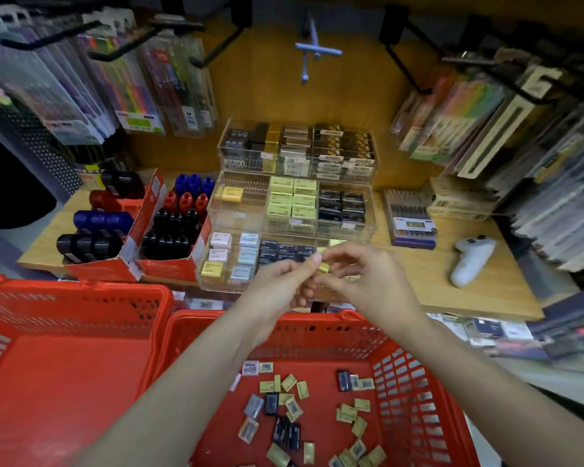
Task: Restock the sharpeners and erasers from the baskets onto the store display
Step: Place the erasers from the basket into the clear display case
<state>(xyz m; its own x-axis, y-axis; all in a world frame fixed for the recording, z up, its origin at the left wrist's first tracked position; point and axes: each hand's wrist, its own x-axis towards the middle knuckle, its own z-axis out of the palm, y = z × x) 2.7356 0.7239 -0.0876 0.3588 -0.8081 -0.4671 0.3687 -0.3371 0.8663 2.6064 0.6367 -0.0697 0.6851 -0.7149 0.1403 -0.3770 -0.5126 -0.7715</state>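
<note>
— Between my two hands, over the front tier of the clear display (216, 281), sits a small yellow eraser (323, 267). Left hand (280, 281) pinches its near edge, thumb on top; right hand (361, 281) curls round the far side, fingertips on it.

— Both gripping one piece?

— So it looks, though the blur hides whether the right hand truly holds or only steadies. Just beyond the grip I judge the open compartment lies, right of the dark erasers (284, 251); yellow packs (338, 242) show there already.

— How do you place it well?

— I'd turn it label up, match the neighbours' direction, lower it flat against the row, then let go with the right hand first, so it can't tip.

— And the stock?

— Below the grip, toward me, the right basket (418, 399) holds many loose erasers (348, 412), yellow and dark mixed. The left basket (64, 365) shows bare floor. Left of the grip, the red cartons (169, 267) are full of sharpeners (172, 230).

— Risks?

— Dropping yellow among the dark ones.
</note>
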